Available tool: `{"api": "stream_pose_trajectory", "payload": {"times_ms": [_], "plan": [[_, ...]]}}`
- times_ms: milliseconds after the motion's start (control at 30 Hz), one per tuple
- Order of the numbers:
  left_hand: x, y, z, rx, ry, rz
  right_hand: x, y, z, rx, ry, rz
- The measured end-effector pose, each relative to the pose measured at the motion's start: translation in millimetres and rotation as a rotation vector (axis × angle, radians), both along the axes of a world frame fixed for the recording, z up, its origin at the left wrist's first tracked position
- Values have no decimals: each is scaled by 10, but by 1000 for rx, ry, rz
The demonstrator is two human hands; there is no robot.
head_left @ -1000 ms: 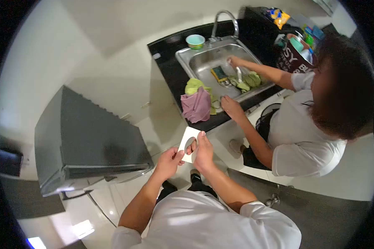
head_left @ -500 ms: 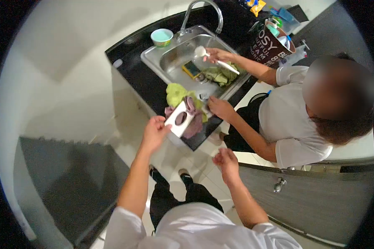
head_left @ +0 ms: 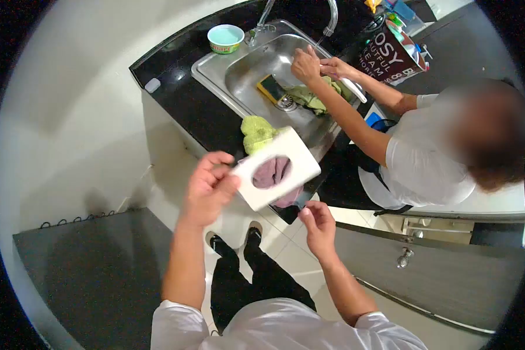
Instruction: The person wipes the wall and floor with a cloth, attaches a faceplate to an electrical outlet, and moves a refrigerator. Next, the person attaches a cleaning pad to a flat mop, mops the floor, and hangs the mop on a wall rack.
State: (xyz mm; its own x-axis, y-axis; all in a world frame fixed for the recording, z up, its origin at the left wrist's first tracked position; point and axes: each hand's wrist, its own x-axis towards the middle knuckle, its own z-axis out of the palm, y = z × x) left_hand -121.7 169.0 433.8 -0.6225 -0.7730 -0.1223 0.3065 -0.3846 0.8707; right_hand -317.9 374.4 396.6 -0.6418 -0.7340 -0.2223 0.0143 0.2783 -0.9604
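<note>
The left hand [head_left: 212, 191] has its fingers closed on one end of the white frame [head_left: 302, 158], a hold that seems to suit a thin, stiff piece: the face and oval hole are left uncovered. The frame hangs tilted in the air, between the wearer and the tabletop [head_left: 184, 96], and a purple cloth [head_left: 269, 174] shows through its hole. The right hand [head_left: 319, 230] hangs just below the frame, apart from it, thumb and forefinger nearly together; at this blur I cannot tell whether they pinch anything. A lime cloth [head_left: 255, 133] lies at the rim of the sink [head_left: 213, 79], within easy reach. Inside the sink, a sponge [head_left: 269, 88] rests beside the drain [head_left: 286, 103], handy for a co-worker's hands [head_left: 307, 65], which meet near the tap [head_left: 331, 20]. The bowl [head_left: 225, 38] stands by the sink's far corner, presumably out of the way.
</note>
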Motion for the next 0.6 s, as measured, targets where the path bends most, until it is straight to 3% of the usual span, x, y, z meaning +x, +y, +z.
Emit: {"api": "stream_pose_trajectory", "payload": {"times_ms": [33, 100, 200, 300, 367, 467, 600], "plan": [[41, -111, 62, 1, -8, -3, -23, -68, 23, 1, -8, -3], [59, -326, 244, -174, -75, 183, -13, -420, 291, -73, 844, 339], [74, -508, 382, -132, 70, 288, -22, -821, 266, -61, 974, 472], [149, -633, -73, 31, 258, 328, -99, -1090, 100, 39, 1106, 521], [185, -781, -842, -68, -333, 411, -150, -1132, 44, 22, 1067, 485], [209, -678, -1076, 94, -249, 408, -262, -1170, -68, -8, 1124, 359], [199, -628, -1220, 66, -317, 483, -339, -1171, -172, -27, 1093, 375]]}}
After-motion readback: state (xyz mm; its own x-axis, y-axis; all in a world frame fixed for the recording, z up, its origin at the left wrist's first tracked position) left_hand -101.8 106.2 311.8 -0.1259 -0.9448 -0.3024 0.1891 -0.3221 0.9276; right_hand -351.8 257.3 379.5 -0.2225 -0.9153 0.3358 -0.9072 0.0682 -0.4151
